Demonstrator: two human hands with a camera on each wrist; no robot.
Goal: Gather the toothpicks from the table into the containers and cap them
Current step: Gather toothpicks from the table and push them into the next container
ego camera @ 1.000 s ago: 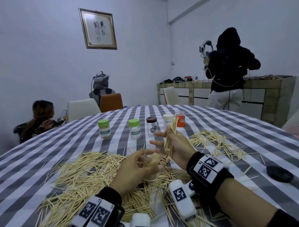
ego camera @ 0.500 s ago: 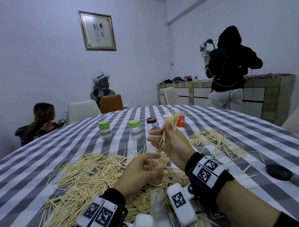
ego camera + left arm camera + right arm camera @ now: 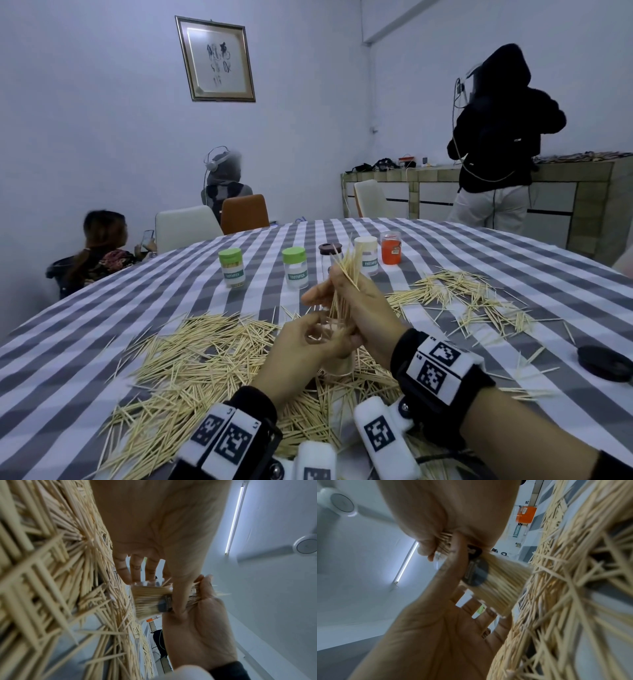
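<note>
Head view: left hand [image 3: 308, 346] wraps a clear open container [image 3: 334, 356] standing among the loose toothpicks [image 3: 191, 363] on the striped worktop [image 3: 513, 260]. Fingers curl round its wall, thumb on the near side; grip full on the container. It already holds a packed load of toothpicks, seen through the wall in the left wrist view [image 3: 147, 600].

Right hand [image 3: 366, 305] sits directly above the container mouth, grip narrow, pinching a bundle of toothpicks [image 3: 346, 277] between thumb and fingers. The bundle stands nearly upright, upper ends fanned out above the hand, lower ends reaching down at the container opening. How far they have entered I cannot tell.

A second, thinner scatter of toothpicks [image 3: 466, 291] lies to the right, apart from the main heap.

Beyond the hands, a row of 5 containers: 2 with green caps [image 3: 231, 255] [image 3: 294, 253], 1 dark-capped [image 3: 330, 248], 1 cream-capped [image 3: 365, 243], 1 orange [image 3: 390, 248]. A loose dark cap [image 3: 604, 361] lies near the right edge of the worktop.
</note>
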